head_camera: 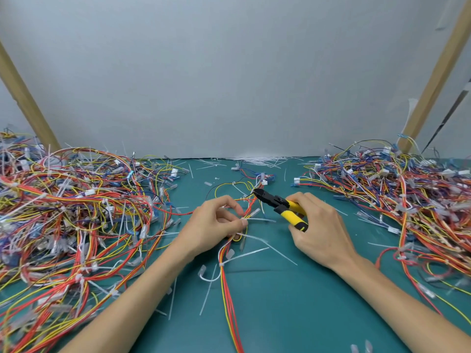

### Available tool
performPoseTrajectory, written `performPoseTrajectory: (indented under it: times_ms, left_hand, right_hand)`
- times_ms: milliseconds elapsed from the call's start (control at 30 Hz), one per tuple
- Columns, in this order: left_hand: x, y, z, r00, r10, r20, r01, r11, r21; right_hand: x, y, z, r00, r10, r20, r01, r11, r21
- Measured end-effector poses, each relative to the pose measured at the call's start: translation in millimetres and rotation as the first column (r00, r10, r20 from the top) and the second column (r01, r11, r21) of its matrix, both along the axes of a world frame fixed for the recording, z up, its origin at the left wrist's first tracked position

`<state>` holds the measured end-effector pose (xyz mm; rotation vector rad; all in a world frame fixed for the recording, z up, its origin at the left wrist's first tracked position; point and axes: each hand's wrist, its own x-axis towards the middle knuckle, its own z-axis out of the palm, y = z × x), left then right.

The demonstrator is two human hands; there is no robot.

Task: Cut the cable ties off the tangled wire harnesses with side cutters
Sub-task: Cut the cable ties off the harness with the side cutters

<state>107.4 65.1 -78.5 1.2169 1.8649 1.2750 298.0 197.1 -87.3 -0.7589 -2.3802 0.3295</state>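
Here, a plain grey wall [229,72] fills the upper half of my view, with a slanted wooden post [25,103] at the left and another [438,72] at the right. Below it is the counter [293,301], covered in a green mat. A big left pile [63,212] of red, yellow and blue wires spreads across its left side, and a right pile [407,194] lies opposite.

Between them one wire harness [229,289] runs from the near edge up to my hands. My left hand [214,225] has its fingers [237,222] curled, pinching the harness where a white cable tie [260,219] sticks out to the right. My right hand [321,230] is wrapped round the yellow handles of the side cutters [280,206], whose black nose points up and left and meets the wires just above my left hand.

Loose white ties [209,294] lie scattered on the mat around the harness.
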Motion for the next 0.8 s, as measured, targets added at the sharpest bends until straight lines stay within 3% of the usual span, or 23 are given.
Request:
performPoseTrajectory:
  times_ms: [100, 167, 233, 333, 433, 533, 633, 800]
  left_hand:
    - [2, 1, 2, 0.922, -0.007, -0.387, 0.027, 0.999, 0.046]
    - [5, 1, 2, 0.845, -0.043, -0.534, 0.084, 0.995, 0.053]
    - [6, -1, 0, 0.819, -0.057, -0.571, 0.099, 0.994, 0.043]
    - [4, -1, -2, 0.857, 0.012, -0.515, 0.014, 0.999, 0.046]
    - [-1, 1, 0, 0.928, 0.086, -0.362, -0.096, 0.995, -0.011]
    - [-8, 1, 6, 0.995, 0.084, 0.054, -0.076, 0.987, -0.144]
    - [-16, -2, 14, 0.913, 0.039, 0.406, 0.052, 0.977, -0.209]
    - [-20, -4, 17, 0.721, 0.047, 0.691, 0.104, 0.979, -0.176]
  right_hand:
    - [-1, -4, 1, 0.998, 0.027, 0.053, -0.03, 0.999, 0.045]
    - [-1, -5, 1, 0.996, 0.027, 0.086, -0.034, 0.996, 0.081]
    - [-1, -6, 2, 0.995, 0.021, 0.096, -0.029, 0.996, 0.088]
    - [0, -6, 3, 0.995, 0.009, 0.103, -0.016, 0.997, 0.07]
    - [0, -6, 3, 0.994, 0.006, 0.109, -0.014, 0.997, 0.075]
    - [0, -5, 4, 0.994, 0.006, 0.109, -0.015, 0.997, 0.075]
    - [0, -4, 2, 0.993, -0.006, 0.116, -0.003, 0.997, 0.074]
    - [-1, -3, 2, 0.992, -0.027, 0.122, 0.02, 0.998, 0.055]
